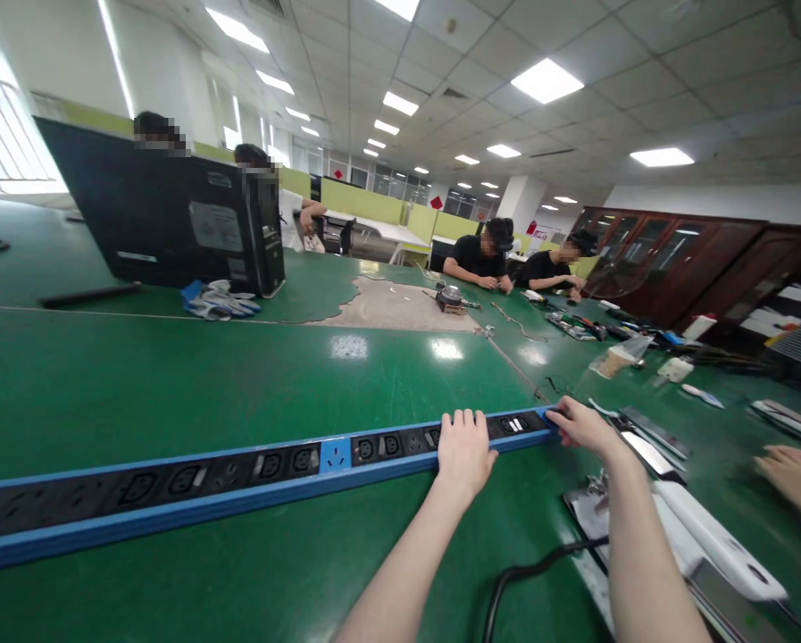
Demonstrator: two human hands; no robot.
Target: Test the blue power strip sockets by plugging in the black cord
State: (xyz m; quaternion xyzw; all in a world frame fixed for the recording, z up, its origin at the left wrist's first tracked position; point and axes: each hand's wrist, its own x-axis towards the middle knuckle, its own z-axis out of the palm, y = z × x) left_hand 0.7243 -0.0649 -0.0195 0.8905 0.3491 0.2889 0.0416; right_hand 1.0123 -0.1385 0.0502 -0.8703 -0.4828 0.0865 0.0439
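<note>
a long blue power strip lies flat on the green bench, sockets facing up. it runs from the lower left edge of the view up to the right of centre. the left hand lies palm down over the strip near its right end, its grip closed round the bar, with the fingers hooked over the far edge and the thumb at the near side. the right hand is at the very end of the strip, touching the end cap. its fingertips are turned away from the camera, so i cannot tell whether that grip is clamped on the cap or only resting against it.

just beside the right forearm a black cable curls toward a white device lying on a metal plate. another person's hand rests on the bench at the right edge, well apart from the strip. further back on the left stands a black computer case, with a pair of gloves lying just beside it. two seated people are bent over the far end of the bench.
</note>
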